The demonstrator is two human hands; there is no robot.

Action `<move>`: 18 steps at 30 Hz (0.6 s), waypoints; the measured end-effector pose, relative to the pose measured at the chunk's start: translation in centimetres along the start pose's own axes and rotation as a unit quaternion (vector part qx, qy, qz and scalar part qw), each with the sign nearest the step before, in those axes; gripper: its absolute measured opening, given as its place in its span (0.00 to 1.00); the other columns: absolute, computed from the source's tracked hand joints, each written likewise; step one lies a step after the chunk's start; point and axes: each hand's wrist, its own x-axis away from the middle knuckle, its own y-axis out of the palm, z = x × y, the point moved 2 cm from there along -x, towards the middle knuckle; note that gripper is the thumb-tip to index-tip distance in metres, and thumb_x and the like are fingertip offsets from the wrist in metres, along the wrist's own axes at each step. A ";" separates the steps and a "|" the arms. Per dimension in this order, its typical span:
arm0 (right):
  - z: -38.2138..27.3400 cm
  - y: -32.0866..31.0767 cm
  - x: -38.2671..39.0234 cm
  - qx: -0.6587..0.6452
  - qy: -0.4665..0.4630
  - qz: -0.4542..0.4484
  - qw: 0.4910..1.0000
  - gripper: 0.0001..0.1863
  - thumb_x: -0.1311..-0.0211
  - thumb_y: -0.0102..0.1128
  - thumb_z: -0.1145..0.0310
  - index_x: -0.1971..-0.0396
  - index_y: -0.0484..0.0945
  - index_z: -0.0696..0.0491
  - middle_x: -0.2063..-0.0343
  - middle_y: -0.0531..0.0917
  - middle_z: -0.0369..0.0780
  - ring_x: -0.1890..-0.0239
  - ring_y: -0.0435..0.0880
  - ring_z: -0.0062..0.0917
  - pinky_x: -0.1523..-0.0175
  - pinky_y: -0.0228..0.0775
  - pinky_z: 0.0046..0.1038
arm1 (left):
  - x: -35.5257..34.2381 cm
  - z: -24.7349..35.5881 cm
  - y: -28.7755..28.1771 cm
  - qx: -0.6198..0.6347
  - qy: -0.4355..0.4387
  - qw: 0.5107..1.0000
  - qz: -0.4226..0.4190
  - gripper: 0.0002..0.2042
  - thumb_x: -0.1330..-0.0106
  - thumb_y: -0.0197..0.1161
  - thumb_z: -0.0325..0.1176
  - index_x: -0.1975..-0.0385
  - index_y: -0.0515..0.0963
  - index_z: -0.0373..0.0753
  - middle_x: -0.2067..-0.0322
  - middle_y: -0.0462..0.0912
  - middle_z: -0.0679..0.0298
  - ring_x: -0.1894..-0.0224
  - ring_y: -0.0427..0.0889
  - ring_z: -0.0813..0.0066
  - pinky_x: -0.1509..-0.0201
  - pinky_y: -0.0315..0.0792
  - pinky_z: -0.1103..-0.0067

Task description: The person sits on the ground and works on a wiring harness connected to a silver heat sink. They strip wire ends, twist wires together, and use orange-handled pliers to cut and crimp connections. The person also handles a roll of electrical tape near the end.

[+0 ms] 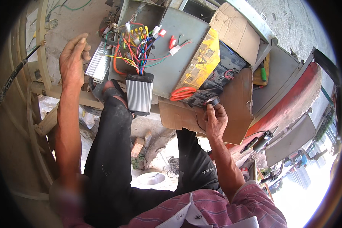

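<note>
Right hand grip closed around black tape roll, left hand loose

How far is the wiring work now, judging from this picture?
Done: the grey compartment is open and the wire bundle is pulled out. In hand: the right hand holds a black tape roll; the left hand rests by a ribbed silver box. Left: connectors hang loose.

Yellow label on black battery; brown cardboard around it.
</note>
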 end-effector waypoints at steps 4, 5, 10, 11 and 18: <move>-5.0 3.9 0.9 -0.019 -0.075 -0.098 0.992 0.09 0.24 0.67 0.69 0.53 0.82 0.57 0.69 0.82 0.31 0.71 0.78 0.12 0.66 0.72 0.19 | 3.4 3.1 2.1 -0.014 0.105 0.988 -0.109 0.13 0.24 0.66 0.32 0.46 0.84 0.34 0.69 0.83 0.69 0.70 0.73 0.86 0.64 0.69 0.85; -6.0 4.9 0.9 -0.023 -0.092 -0.124 0.988 0.09 0.24 0.67 0.69 0.51 0.82 0.57 0.68 0.82 0.31 0.70 0.79 0.12 0.65 0.73 0.19 | 4.5 3.5 3.0 -0.020 0.102 0.985 -0.137 0.12 0.23 0.65 0.31 0.45 0.84 0.35 0.69 0.84 0.70 0.70 0.73 0.87 0.64 0.70 0.86; -9.4 9.1 2.0 -0.278 0.041 -0.313 0.907 0.08 0.21 0.62 0.66 0.55 0.80 0.55 0.67 0.83 0.36 0.69 0.79 0.19 0.60 0.73 0.23 | 9.0 5.0 7.2 -0.065 0.095 0.908 -0.403 0.18 0.26 0.63 0.28 0.39 0.79 0.32 0.54 0.80 0.63 0.60 0.78 0.81 0.54 0.75 0.81; -9.9 9.8 2.3 -0.329 0.088 -0.336 0.878 0.08 0.20 0.59 0.64 0.59 0.78 0.53 0.68 0.82 0.37 0.70 0.78 0.23 0.59 0.73 0.26 | 9.4 5.3 7.7 -0.112 0.160 0.877 -0.438 0.20 0.29 0.66 0.28 0.37 0.78 0.33 0.49 0.80 0.59 0.59 0.80 0.78 0.52 0.76 0.77; -12.2 13.1 3.4 -0.510 0.327 -0.372 0.703 0.17 0.17 0.54 0.51 0.50 0.78 0.50 0.72 0.77 0.28 0.73 0.71 0.14 0.66 0.62 0.21 | 10.8 5.1 8.8 -0.069 0.180 0.834 -0.517 0.24 0.33 0.72 0.27 0.36 0.78 0.34 0.47 0.84 0.58 0.52 0.86 0.66 0.47 0.80 0.71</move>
